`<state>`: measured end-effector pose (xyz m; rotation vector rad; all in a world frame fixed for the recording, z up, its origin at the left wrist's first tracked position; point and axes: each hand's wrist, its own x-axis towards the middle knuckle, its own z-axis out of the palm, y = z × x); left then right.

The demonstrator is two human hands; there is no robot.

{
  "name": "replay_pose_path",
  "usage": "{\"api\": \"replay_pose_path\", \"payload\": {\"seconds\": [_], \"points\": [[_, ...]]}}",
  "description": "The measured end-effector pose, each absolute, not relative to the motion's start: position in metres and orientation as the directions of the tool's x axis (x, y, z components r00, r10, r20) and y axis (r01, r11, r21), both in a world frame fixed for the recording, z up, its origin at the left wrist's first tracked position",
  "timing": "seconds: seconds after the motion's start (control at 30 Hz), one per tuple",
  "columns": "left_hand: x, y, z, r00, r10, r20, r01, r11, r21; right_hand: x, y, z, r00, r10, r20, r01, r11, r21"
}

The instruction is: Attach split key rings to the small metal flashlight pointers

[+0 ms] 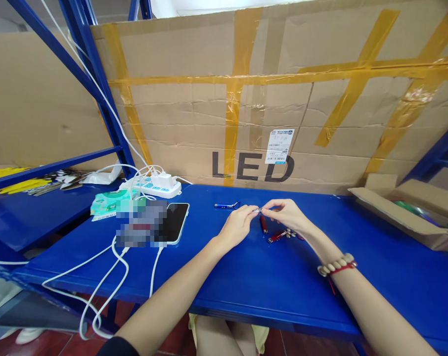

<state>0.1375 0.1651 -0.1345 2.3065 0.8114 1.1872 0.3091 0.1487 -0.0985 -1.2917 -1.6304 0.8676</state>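
Silvery piece (257, 210), very small, set between the fingertips of the two hands above a blue table (283, 291). The left hand (237, 226) reaches in from the left with its thumb and fingers closed together, narrow, on the piece's left side. The right hand (286, 213) meets it from the opposite side, thumb and forefinger brought to a pinch at the piece's right end. The fingertips of both hands lie close together, and the exact shape of the piece is too small to tell. Just below the fingertips lies a red tube (264, 225); whether it touches the piece cannot be told. Nearer the person, below the right hand, rests a second red tube (276, 236), with a cluster of small metal parts (290, 233) at its right end. Beyond the left hand, a blue tube (223, 205) lies on the table with a dark strap (237, 204) at its right end. Farther left are a phone (177, 221), a power strip (174, 190) and a green packet (111, 202). An open carton (402, 212) stands at the right, and a large cardboard box (187, 128) marked LED rises behind
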Motion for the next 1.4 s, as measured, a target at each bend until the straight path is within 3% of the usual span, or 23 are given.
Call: {"api": "replay_pose_path", "payload": {"seconds": [0.3,0.5,0.6,0.8,0.97,1.1,1.23,1.4], "points": [[0.133,0.17,-0.135,0.517,0.615,0.595,0.35,-0.786,0.509,0.307,0.151,-0.107,-0.076,0.969,0.234,0.445,0.243,-0.862],[0.13,0.171,-0.131,0.537,0.597,0.597,0.35,-0.801,0.487,0.297,0.146,-0.107,-0.053,0.992,-0.115,0.27,-0.097,-0.958],[0.13,0.172,-0.131,0.563,0.598,0.571,0.344,-0.797,0.496,0.295,0.144,-0.106,-0.039,0.986,-0.165,0.251,-0.15,-0.956],[0.137,0.174,-0.135,0.473,0.707,0.525,0.418,-0.705,0.573,0.302,0.15,-0.108,-0.073,0.996,0.048,0.344,0.07,-0.936],[0.142,0.173,-0.131,0.421,0.778,0.465,0.384,-0.618,0.686,0.31,0.153,-0.107,-0.092,0.935,0.342,0.467,0.344,-0.815],[0.141,0.168,-0.123,0.485,0.8,0.352,0.346,-0.545,0.763,0.314,0.153,-0.105,-0.174,0.853,0.493,0.495,0.508,-0.705],[0.139,0.163,-0.12,0.561,0.764,0.32,0.316,-0.554,0.77,0.318,0.153,-0.106,-0.22,0.823,0.523,0.547,0.548,-0.632],[0.138,0.163,-0.127,0.57,0.745,0.347,0.278,-0.572,0.772,0.32,0.156,-0.11,-0.249,0.847,0.47,0.565,0.521,-0.64]]}}
